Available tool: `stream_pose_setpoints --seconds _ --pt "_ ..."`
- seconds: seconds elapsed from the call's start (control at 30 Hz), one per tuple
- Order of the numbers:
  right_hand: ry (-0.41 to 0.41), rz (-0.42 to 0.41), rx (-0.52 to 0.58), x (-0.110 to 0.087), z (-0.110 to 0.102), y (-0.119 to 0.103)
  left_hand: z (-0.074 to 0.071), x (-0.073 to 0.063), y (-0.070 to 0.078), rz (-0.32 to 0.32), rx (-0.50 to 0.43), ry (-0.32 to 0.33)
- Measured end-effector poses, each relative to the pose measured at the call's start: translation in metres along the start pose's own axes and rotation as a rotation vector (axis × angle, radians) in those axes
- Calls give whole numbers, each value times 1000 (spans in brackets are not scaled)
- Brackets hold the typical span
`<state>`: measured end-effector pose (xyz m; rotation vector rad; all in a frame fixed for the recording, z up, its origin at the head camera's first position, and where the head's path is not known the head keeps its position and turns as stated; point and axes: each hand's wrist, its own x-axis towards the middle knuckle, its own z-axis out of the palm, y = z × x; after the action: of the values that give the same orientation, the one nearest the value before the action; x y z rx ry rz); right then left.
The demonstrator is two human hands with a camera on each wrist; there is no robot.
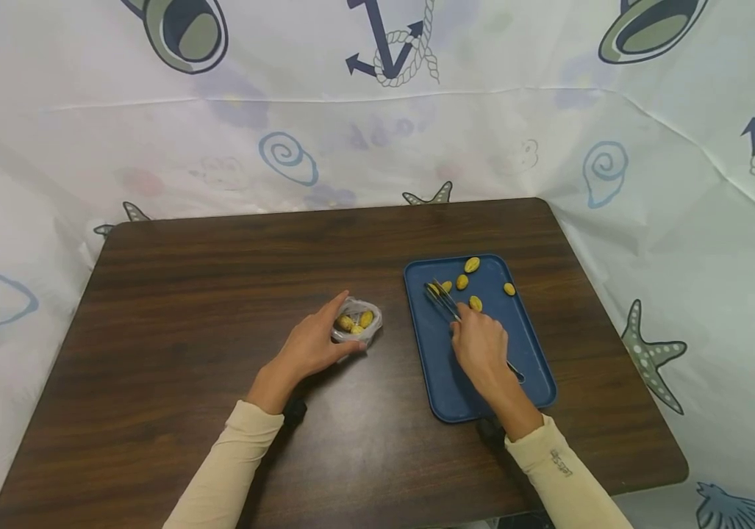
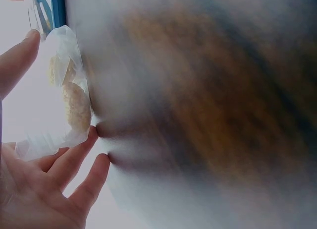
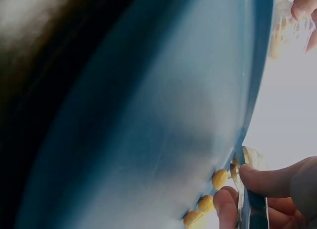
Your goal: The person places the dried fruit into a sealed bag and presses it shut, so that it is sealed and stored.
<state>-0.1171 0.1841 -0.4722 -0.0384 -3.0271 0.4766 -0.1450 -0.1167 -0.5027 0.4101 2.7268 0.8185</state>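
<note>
A small clear plastic bag with several yellow oval pieces inside stands on the table, its mouth spread. My left hand is curved round it, thumb on the near side and fingers on the far side. In the left wrist view two fingertips meet the tabletop beside the bag. My right hand grips metal tongs over the blue tray. The tongs' tips are at a yellow piece near the tray's left side. Thumb and fingers squeeze the tongs in the right wrist view.
More yellow pieces lie scattered over the far half of the tray, one of them by its right rim. The dark wooden table extends left of the bag. Behind it hangs a white printed cloth.
</note>
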Motion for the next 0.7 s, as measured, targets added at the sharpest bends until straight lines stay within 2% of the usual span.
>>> stream_pose_setpoints --seconds 0.7 --pt "107 -67 57 -8 -10 15 5 0 0 3 8 15"
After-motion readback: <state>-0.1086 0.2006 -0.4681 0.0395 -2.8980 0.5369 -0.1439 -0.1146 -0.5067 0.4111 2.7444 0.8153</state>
